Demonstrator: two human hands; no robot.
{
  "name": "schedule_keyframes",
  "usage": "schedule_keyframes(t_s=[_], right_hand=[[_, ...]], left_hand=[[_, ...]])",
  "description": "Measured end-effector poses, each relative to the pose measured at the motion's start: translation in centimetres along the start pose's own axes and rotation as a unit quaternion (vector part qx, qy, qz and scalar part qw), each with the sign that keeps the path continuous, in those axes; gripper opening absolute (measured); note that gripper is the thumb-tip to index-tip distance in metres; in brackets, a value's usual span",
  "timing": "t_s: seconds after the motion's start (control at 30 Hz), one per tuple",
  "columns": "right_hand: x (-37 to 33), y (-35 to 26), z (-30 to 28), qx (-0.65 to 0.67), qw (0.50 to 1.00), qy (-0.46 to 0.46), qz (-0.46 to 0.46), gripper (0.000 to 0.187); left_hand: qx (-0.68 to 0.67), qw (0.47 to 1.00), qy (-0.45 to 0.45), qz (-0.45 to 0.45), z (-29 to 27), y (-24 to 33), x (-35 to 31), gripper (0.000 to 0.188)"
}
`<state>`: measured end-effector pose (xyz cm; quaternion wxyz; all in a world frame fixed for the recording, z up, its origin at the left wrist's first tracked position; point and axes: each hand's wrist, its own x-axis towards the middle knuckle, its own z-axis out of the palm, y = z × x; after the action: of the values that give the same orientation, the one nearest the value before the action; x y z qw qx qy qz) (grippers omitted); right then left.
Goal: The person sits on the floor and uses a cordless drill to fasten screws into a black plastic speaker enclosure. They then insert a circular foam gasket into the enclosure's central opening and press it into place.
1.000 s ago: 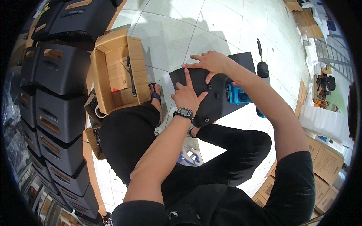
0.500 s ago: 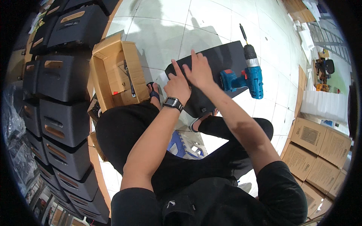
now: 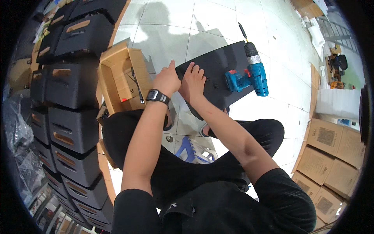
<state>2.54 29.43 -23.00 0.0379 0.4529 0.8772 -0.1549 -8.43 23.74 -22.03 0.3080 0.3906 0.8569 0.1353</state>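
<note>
A dark, flat panel point(image 3: 226, 62) with curved edges lies in front of me, above my feet. At its left end, my right hand point(image 3: 192, 82) rests with bent, slightly parted fingers over the surface; its thumb is hidden. My left hand point(image 3: 166, 81), with a watch point(image 3: 157, 96) on the wrist, is just off that edge, beside the right hand. One left finger points forward while the others curl in, and what they hold, if anything, is hidden. Small dark pieces point(image 3: 215, 84) lie on the panel. A blue cordless drill point(image 3: 251, 76) with a long bit lies across its right end.
An open cardboard box point(image 3: 113, 84) holding a thin black rod point(image 3: 138, 87) stands left of my hands. Stacked dark grey bins point(image 3: 74, 128) line the left side. Sealed cartons point(image 3: 319, 156) are piled at right. A blue and white stool point(image 3: 191, 150) is between my legs.
Both hands have drawn back leftward across the panel to its left end. My left hand has left the panel and its fingers have folded in.
</note>
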Motion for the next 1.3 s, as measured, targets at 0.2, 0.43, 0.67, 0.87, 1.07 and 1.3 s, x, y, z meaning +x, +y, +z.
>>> schedule_keyframes(t_s=[0.2,0.43,0.67,0.87,1.07,1.3], right_hand=[[0.0,-2.0,3.3,0.002,0.997,0.057,0.055,0.107],[2.3,-4.1,6.3,-0.024,0.985,0.091,0.144,0.086],[5.2,-5.3,5.7,0.041,0.973,0.009,0.225,0.079],[6.0,-5.3,8.6,-0.059,0.967,0.082,0.233,0.094],[6.6,-4.5,10.1,-0.068,0.962,0.118,0.236,0.107],[4.0,-3.9,1.6,0.058,0.984,-0.079,0.152,0.105]], left_hand=[[0.069,0.994,-0.028,0.076,-6.7,-1.7,2.3,0.063],[0.154,0.968,-0.045,0.194,-2.1,-1.8,4.3,0.064],[0.009,0.983,-0.115,0.145,-2.6,-0.2,5.9,0.052],[-0.003,0.985,-0.111,0.136,-2.7,0.5,5.4,0.044],[-0.014,0.985,-0.110,0.133,-2.9,0.6,4.7,0.042],[0.022,0.990,-0.020,0.135,-2.8,-2.5,5.5,0.048]])
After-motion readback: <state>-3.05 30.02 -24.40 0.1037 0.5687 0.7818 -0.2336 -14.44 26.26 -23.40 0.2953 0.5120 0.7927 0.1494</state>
